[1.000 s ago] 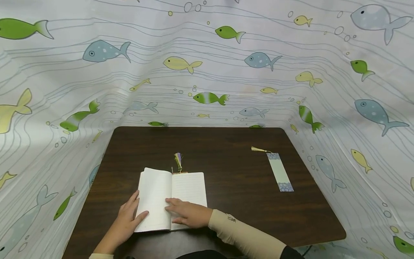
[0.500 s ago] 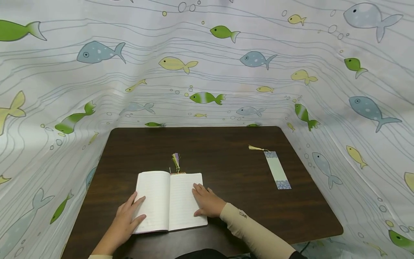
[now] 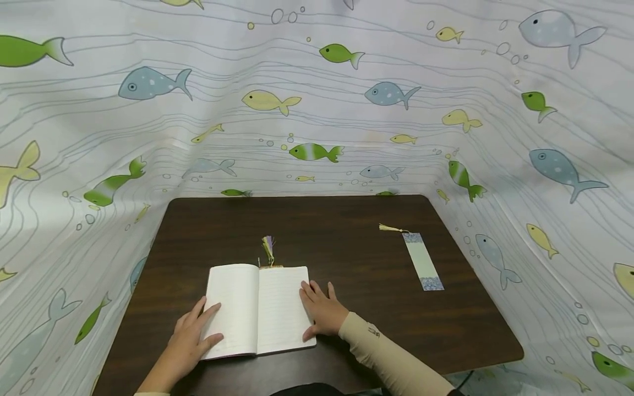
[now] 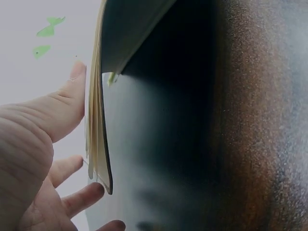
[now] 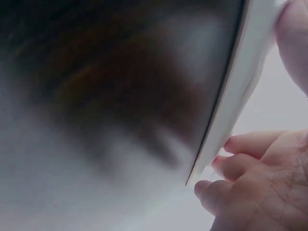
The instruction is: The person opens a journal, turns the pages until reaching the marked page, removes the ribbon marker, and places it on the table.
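Note:
An open notebook (image 3: 281,308) lies on the dark wooden table, showing a blank left page and a ruled right page. My left hand (image 3: 186,340) rests along its left edge, with thumb and index finger on the page. On the opposite edge, my right hand (image 3: 324,313) lies with spread fingers, the thumb near the lower corner. A tassel (image 3: 268,247) in yellow and purple sticks out at the notebook's top by the spine. The left wrist view shows the stacked page edges (image 4: 96,125) beside the thumb; in the right wrist view fingertips (image 5: 231,144) touch the notebook's side.
A pale green bookmark (image 3: 423,261) with blue patterned ends and a cream tassel lies on the table (image 3: 346,231) at the right. White fish-print cloth (image 3: 317,110) surrounds the table at the back and sides.
My right hand has moved from the spine area to the right edge, its fingers spreading. The raised left page now lies flatter. My left hand stays at the left edge.

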`<state>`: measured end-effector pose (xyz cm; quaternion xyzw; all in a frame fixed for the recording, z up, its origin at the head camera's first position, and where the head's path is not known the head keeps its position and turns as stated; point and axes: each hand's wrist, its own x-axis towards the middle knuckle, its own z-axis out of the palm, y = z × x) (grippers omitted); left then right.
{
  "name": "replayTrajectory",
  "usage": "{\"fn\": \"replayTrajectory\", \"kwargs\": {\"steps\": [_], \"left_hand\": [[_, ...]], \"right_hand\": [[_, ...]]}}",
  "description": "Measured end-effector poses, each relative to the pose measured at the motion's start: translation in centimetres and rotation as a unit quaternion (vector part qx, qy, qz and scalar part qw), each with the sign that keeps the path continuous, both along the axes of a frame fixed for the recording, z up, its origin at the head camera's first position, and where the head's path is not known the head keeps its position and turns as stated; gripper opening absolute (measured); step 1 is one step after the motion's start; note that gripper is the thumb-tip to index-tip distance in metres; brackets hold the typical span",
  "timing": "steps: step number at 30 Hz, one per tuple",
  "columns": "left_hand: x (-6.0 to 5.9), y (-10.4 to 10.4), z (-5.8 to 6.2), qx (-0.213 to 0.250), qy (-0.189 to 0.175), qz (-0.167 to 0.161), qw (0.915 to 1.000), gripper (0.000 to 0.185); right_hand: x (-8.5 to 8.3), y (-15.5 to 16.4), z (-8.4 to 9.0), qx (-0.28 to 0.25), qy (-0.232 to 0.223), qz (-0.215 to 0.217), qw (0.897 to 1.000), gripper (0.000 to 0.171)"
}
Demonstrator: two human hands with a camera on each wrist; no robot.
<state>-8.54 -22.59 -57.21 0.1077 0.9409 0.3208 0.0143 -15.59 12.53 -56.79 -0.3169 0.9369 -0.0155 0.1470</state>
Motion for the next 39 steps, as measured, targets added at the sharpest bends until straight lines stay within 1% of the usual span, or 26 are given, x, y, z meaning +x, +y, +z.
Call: {"fn": "replayTrajectory", "kwargs": {"steps": [5,13,21,24,29,33,36,39], "left_hand": [[0.2,0.0,-0.1,-0.005,-0.003,0.000,1.0000,0.066],[0.0,0.1,-0.1,-0.005,-0.002,0.001,1.0000,0.065],[0.0,0.2,0.0,-0.013,-0.015,0.004,0.9998,0.067],[0.0,0.2,0.1,-0.013,-0.017,0.003,0.9998,0.067],[0.0,0.1,0.1,-0.011,-0.020,0.004,0.9997,0.067],[0.1,0.1,0.0,-0.010,-0.019,0.005,0.9998,0.067],[0.1,0.1,-0.1,-0.011,-0.018,0.005,0.9998,0.066],[0.2,0.1,0.0,-0.012,-0.018,0.005,0.9998,0.067]], "right_hand": [[0.2,-0.1,0.0,0.003,0.022,0.004,1.000,0.117],[0.3,-0.4,0.1,0.018,0.058,-0.002,0.998,0.115],[0.4,-1.0,-0.4,0.029,0.124,0.003,0.992,0.105],[0.5,-1.2,-0.7,0.016,0.133,-0.008,0.991,0.110],[0.4,-1.3,-1.3,-0.016,0.131,-0.041,0.990,0.125],[0.3,-1.4,-1.3,-0.032,0.126,-0.047,0.990,0.127],[0.1,-1.5,-1.2,-0.036,0.098,-0.048,0.993,0.124],[-0.2,-1.6,-0.7,-0.074,0.039,-0.062,0.995,0.121]]}}
